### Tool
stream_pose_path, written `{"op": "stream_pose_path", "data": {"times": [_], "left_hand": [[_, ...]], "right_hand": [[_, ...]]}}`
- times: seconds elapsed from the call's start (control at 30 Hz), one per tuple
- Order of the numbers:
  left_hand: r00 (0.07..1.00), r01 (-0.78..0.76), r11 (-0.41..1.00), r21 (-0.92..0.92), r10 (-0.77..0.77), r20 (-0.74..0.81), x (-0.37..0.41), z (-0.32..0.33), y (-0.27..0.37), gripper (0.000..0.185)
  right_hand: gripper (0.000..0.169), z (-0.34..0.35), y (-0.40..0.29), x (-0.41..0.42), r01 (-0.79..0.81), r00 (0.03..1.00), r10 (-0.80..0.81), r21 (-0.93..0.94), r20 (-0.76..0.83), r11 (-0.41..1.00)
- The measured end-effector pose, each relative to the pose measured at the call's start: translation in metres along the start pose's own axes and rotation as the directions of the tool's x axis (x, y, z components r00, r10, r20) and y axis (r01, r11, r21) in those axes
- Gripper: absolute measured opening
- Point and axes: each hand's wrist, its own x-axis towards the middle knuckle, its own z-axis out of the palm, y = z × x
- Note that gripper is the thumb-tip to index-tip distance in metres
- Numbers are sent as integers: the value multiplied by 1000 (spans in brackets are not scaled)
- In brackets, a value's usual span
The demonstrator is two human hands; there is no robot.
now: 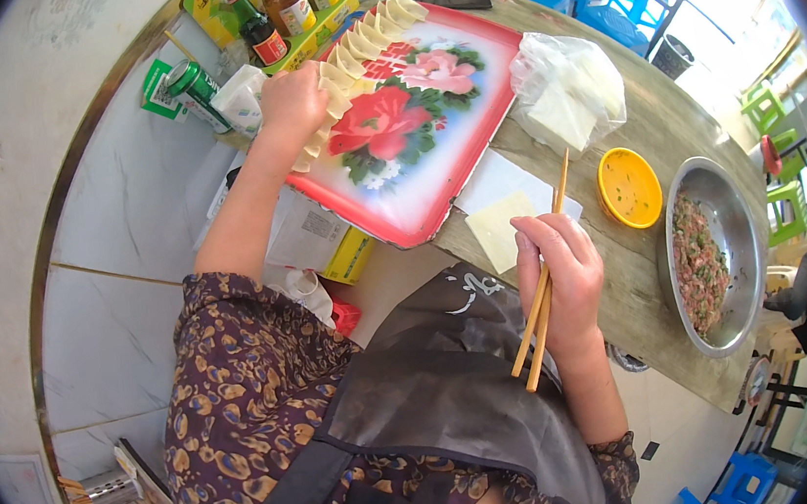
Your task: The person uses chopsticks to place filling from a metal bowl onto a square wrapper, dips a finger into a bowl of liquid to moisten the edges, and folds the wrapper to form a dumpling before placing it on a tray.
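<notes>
My left hand (pixel 293 103) is at the far-left edge of a red-rimmed enamel tray (pixel 442 200) with painted flowers. It touches the row of folded wontons (pixel 368 37) along that edge; its fingertips are hidden, so whether one is pinched there is unclear. In my right hand (pixel 561 276) is a pair of wooden chopsticks (pixel 542 318), thin tips pointing away from me. Just beside that hand, a square dough wrapper (pixel 500 227) lies partly over a white sheet (pixel 506 178) on the table. A steel bowl (pixel 739 253) at right contains minced meat filling (pixel 698 265) with green bits.
A yellow bowl (pixel 629 188) stands between the steel bowl and a plastic bag of wrappers (pixel 567 91). Bottles (pixel 285 6), a green can (pixel 193 89) and a tissue pack (pixel 241 101) crowd the wall side. A phone (pixel 451 0) lies beyond the tray. Blue stools (pixel 612 27) stand behind.
</notes>
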Motion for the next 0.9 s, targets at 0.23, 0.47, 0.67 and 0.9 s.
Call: {"op": "stream_pose_path", "data": {"times": [0.23,0.47,0.67,0.9], "left_hand": [[969,-115,980,-164,74,-237,-12,-39,43,20],[866,-500,732,-463,435,-247,-88,-76,189,11],[817,-571,710,-412,539,-204,-99,-41,238,7],[814,-573,734,-363,560,-155,-98,-30,242,4]], "right_hand": [[26,-22,-1,-10,-47,991,48,12,-127,999],[19,-53,-4,-24,-83,958,85,22,-275,996],[16,-68,1,-31,-72,954,67,-8,-293,997],[16,-68,7,-40,-85,941,89,28,-326,996]]}}
